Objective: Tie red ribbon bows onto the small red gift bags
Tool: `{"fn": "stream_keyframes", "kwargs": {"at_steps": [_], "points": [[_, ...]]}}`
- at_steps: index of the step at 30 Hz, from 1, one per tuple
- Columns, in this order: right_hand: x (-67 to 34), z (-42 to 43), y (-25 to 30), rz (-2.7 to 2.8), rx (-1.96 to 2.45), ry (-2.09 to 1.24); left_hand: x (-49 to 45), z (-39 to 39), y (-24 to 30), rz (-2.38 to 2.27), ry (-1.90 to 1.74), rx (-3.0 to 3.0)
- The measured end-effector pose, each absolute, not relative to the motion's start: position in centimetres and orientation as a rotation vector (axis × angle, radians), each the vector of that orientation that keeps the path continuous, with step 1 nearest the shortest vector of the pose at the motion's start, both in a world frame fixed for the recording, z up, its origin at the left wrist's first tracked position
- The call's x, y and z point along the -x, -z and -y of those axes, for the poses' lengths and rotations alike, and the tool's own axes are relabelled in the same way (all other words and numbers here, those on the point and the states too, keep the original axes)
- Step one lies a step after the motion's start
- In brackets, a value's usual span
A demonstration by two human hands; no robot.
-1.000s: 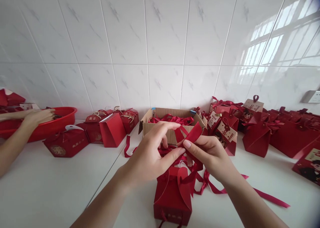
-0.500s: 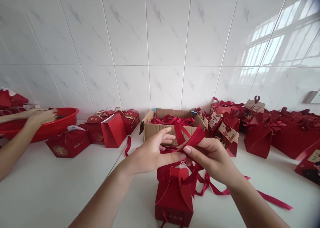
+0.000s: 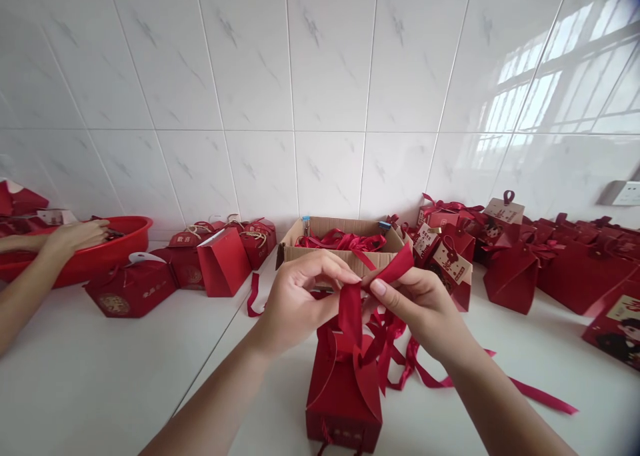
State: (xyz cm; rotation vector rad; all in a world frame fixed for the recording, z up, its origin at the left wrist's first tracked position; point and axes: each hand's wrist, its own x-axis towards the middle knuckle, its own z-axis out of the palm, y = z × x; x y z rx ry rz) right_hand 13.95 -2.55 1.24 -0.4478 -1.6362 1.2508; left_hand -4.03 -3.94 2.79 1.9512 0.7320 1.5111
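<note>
A red satin ribbon (image 3: 351, 313) is pinched between the fingers of my left hand (image 3: 306, 301), one piece hanging down in front of the fingertips. My right hand (image 3: 423, 309) grips the same ribbon between thumb and fingers, with a flat end sticking up to the right. Both hands nearly meet above a small red gift box (image 3: 343, 403) with curved, interlocking top flaps and a thin red cord at its front. More loose ribbon (image 3: 420, 369) trails across the table to the right of the box. The fingers hide part of the ribbon's crossing.
Behind my hands stands a cardboard box (image 3: 295, 257) filled with ribbon. Several red gift boxes (image 3: 133, 286) are on the left, many red bags (image 3: 513, 276) on the right. At far left a co-worker's hands (image 3: 75, 237) reach into a red basin (image 3: 143, 233). A tiled wall rises behind.
My left hand's fingers have closed from spread to pinching the ribbon, and a ribbon piece now hangs in front of them. My right hand keeps its grip. The view has shifted slightly.
</note>
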Motion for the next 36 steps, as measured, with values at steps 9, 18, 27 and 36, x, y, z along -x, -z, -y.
{"fn": "stream_keyframes", "kwargs": {"at_steps": [9,18,27,36], "points": [[-14.0,1.8,-1.0,1.626,0.552,-1.165,4.7,3.6,-2.5,-0.901,-1.448,-2.502],[-15.2,1.6,-1.7,1.854,0.494,-0.989,5.1,4.2,-3.1,-0.948,-1.185,-2.228],[-16.2,1.3,-1.3,2.182,0.418,-0.258,4.9,4.6,-3.5,-1.118,-0.970,-1.821],[-16.0,1.1,-0.6,2.236,0.390,-0.039,5.2,4.4,-3.7,-1.200,-0.900,-1.759]]}}
